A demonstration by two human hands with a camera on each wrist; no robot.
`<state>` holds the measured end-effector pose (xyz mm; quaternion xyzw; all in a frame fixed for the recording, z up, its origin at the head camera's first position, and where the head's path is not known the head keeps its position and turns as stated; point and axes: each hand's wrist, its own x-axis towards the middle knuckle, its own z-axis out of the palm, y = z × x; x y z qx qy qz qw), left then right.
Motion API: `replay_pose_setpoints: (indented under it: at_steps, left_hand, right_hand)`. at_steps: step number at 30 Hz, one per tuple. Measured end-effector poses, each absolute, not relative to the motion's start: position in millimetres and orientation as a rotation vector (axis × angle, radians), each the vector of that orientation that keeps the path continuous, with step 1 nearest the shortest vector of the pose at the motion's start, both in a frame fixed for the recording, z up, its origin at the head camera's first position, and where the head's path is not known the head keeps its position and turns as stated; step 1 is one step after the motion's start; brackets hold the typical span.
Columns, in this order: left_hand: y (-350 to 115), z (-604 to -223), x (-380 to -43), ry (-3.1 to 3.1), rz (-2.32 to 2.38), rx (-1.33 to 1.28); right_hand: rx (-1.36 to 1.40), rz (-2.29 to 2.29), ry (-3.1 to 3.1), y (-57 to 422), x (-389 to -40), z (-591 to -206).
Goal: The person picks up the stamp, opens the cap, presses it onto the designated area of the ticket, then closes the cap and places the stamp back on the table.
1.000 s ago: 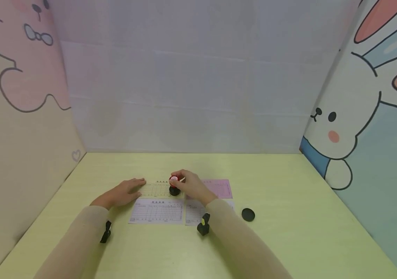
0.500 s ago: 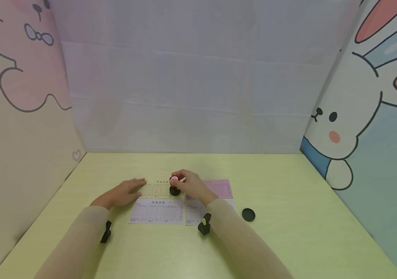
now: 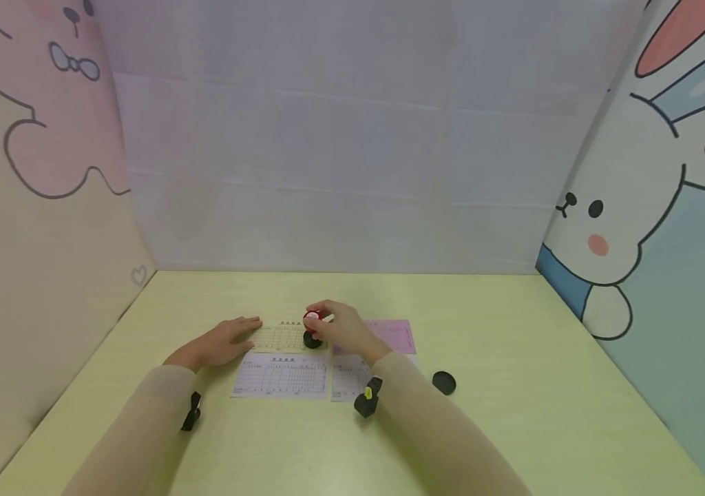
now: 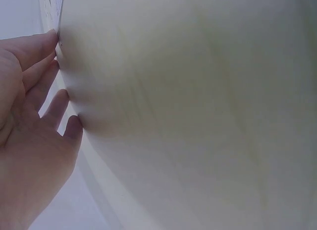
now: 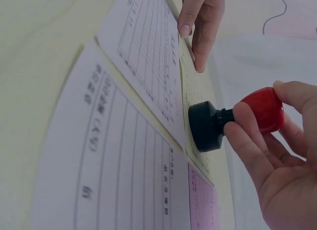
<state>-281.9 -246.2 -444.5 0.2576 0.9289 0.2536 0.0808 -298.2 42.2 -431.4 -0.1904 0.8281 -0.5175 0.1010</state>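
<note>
My right hand (image 3: 352,333) grips the red knob of a round stamp (image 5: 265,111), fingers and thumb curled about it. The stamp's black base (image 5: 203,127) meets the right part of a pale yellow printed form (image 3: 278,337), its face hidden against the paper. At the form's left edge my left hand (image 3: 219,343) rests with fingers spread and fairly straight. In the left wrist view, fingertips of that hand (image 4: 42,111) touch the tabletop and the paper's edge.
Two white forms (image 3: 279,377) lie in the nearer row, the right one partly behind my sleeve. A pink form (image 3: 397,336) sits behind the right arm. A black round cap (image 3: 444,382) lies right of the papers. Printed walls enclose the table (image 3: 482,324).
</note>
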Motion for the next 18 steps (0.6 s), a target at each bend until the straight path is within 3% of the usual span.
replay_pose_setpoints:
  at_steps: [18]
  left_hand:
    - [-248, -450, -286, 2.775, 0.744, 0.769]
  right_hand:
    - [-0.537, -1.463, 2.517, 63, -298, -425]
